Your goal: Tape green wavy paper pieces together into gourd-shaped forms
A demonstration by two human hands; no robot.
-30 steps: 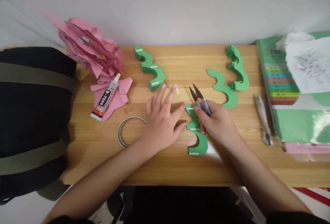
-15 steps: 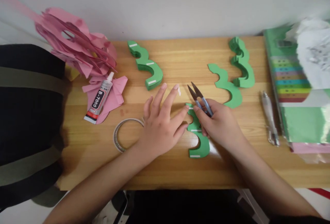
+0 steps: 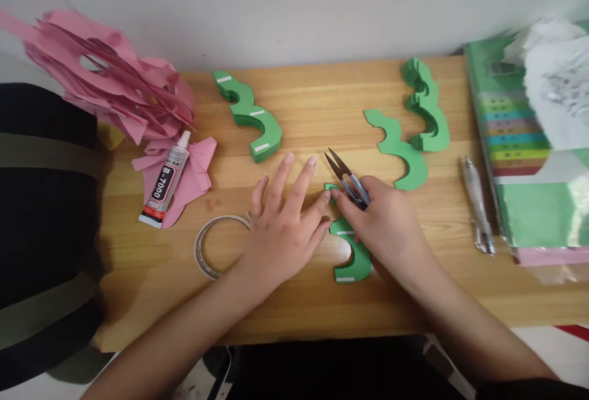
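Note:
My right hand [image 3: 391,222] is closed around small blue-handled thread snips [image 3: 343,176], whose dark blades point up and left, slightly apart. Its thumb presses the top end of a wavy green paper cutout [image 3: 352,265], which carries white tape strips. My left hand [image 3: 285,222] lies with fingers spread, its index fingertip at the same top end beside the right thumb. The strip there is hidden by the fingers. Partly under my left wrist is a tape roll [image 3: 200,243]. A green cutout stack [image 3: 267,133] with three white strips lies beyond my left hand.
At the right are a single green cutout [image 3: 411,167], another green stack [image 3: 439,124], a pen [image 3: 477,203] and a green paper pack [image 3: 529,216]. Pink paper pieces [image 3: 124,75] and a B-7000 glue tube [image 3: 168,179] sit left. A dark bag [image 3: 46,216] flanks the table.
My right thumb has moved onto the cutout's top end, covering its strip. The small white scrap by my left fingertip no longer shows clearly. The whole view has shifted slightly.

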